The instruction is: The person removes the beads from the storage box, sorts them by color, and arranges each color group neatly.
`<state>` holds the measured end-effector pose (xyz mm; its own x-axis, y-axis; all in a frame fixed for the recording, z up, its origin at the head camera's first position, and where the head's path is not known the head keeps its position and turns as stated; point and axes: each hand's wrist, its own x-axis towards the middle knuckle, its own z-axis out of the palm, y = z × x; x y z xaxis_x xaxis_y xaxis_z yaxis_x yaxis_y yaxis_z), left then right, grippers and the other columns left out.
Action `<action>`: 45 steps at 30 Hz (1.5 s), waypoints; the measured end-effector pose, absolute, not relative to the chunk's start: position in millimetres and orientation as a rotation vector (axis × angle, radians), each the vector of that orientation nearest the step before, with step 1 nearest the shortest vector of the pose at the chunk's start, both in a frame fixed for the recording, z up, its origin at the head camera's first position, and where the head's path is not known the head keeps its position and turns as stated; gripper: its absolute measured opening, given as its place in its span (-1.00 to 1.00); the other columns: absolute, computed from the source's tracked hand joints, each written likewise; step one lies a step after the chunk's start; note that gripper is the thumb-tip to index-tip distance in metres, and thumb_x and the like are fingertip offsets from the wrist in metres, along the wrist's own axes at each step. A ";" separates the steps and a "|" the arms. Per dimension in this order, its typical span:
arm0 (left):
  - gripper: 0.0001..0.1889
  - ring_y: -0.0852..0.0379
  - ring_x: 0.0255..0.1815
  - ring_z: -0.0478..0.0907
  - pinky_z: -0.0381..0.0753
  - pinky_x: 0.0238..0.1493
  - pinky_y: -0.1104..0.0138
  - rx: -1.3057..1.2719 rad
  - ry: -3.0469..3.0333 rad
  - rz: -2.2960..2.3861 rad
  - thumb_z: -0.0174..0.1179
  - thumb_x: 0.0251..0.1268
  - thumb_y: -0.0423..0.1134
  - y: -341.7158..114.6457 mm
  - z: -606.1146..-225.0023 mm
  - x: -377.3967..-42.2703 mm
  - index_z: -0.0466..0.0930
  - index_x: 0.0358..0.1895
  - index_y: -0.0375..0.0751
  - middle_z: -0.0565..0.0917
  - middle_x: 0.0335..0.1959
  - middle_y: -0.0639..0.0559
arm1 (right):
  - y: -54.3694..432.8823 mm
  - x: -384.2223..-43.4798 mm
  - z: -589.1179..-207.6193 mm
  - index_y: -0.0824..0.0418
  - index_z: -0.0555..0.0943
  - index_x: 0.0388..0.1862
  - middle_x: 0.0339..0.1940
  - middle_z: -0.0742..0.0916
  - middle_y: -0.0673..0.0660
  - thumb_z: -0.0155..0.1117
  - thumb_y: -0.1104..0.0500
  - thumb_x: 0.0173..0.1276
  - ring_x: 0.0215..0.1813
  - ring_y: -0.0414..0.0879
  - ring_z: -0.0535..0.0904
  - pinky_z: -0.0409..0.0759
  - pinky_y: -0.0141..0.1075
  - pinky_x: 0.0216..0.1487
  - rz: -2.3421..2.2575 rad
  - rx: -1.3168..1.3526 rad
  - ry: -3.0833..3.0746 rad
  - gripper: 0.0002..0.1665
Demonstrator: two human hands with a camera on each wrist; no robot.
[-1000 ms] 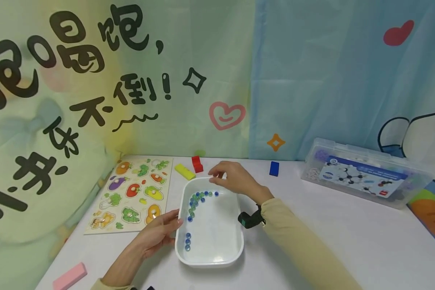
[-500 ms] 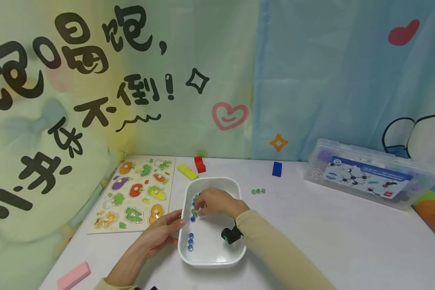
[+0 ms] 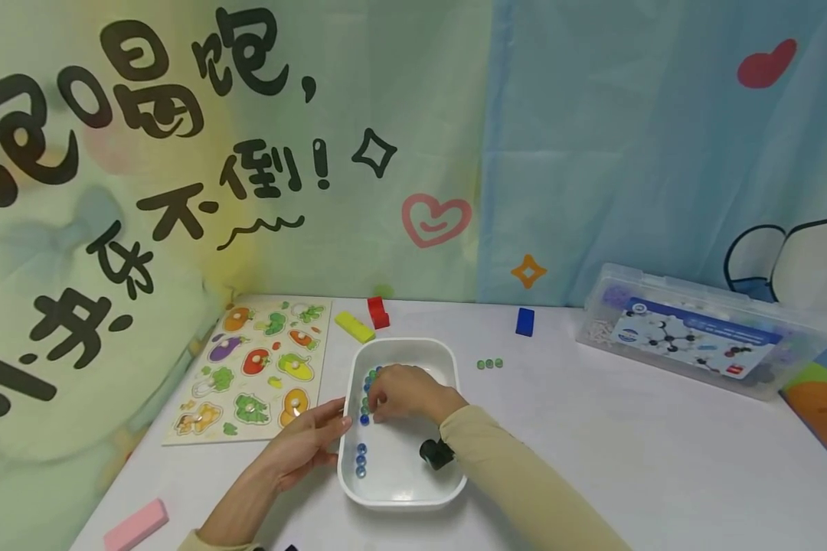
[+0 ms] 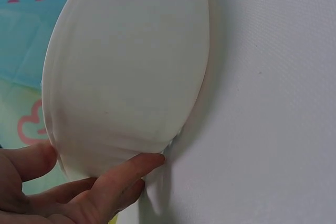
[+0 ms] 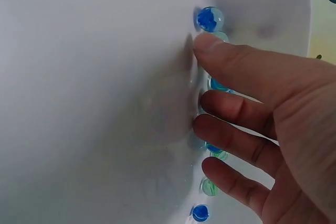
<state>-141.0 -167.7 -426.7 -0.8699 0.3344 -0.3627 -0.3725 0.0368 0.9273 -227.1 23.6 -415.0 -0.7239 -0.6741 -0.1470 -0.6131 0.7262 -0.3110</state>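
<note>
A white tray (image 3: 406,482) sits on the table, with blue and green glass marbles (image 3: 361,450) along its left side. My left hand (image 3: 305,445) holds the tray's left wall; in the left wrist view its thumb lies at the rim and its fingers reach toward the underside. Inside the tray, my right hand (image 3: 406,394) is over the row of marbles. The right wrist view shows its thumb and fingers spread, fingertips touching the row. A blue marble (image 5: 210,19) lies just beyond the thumb, a green marble (image 5: 209,187) by the lower fingers; others are partly hidden.
Three green marbles (image 3: 490,363) lie right of the tray. Behind it are a yellow block (image 3: 354,327), a red block (image 3: 378,313) and a blue block (image 3: 525,322). A vegetable puzzle board (image 3: 251,383), pink block (image 3: 136,525) and clear plastic box (image 3: 696,333) stand around.
My right hand has moved from the tray's far rim down into the tray, onto the marbles at the left, uncovering three green marbles on the table. My left hand stays at the tray's side.
</note>
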 end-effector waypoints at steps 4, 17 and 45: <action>-0.35 0.12 0.06 0.59 0.68 -0.09 0.30 -0.023 1.828 1.889 0.01 0.50 -0.18 -167.8 -426.6 -141.7 -0.01 0.52 -0.30 0.26 0.45 -0.32 | 22.6 -225.6 -413.7 -0.11 0.76 -0.33 -0.42 0.60 -0.17 0.45 0.05 0.19 -0.30 -0.27 0.44 0.42 -0.41 -0.24 -0.317 -1.039 2.702 -0.94; -0.32 0.07 0.10 0.59 0.68 -0.01 0.23 -0.001 1.827 1.891 0.02 0.49 -0.17 -168.7 -422.1 -142.9 -0.02 0.53 -0.29 0.26 0.45 -0.33 | 21.8 -226.7 -411.7 -0.11 0.76 -0.33 -0.43 0.57 -0.17 0.46 -0.03 0.17 -0.32 -0.26 0.43 0.40 -0.41 -0.27 -0.320 -1.065 2.721 -0.89; -0.33 0.09 0.06 0.59 0.68 -0.03 0.22 -0.050 1.835 1.889 0.05 0.47 -0.17 -167.3 -429.8 -142.2 0.01 0.51 -0.30 0.30 0.43 -0.32 | 62.8 -228.2 -370.2 0.07 0.74 -0.10 -0.23 0.72 -0.03 0.39 0.08 0.26 -0.21 -0.18 0.57 0.59 -0.39 -0.14 -0.610 -1.113 2.707 -0.76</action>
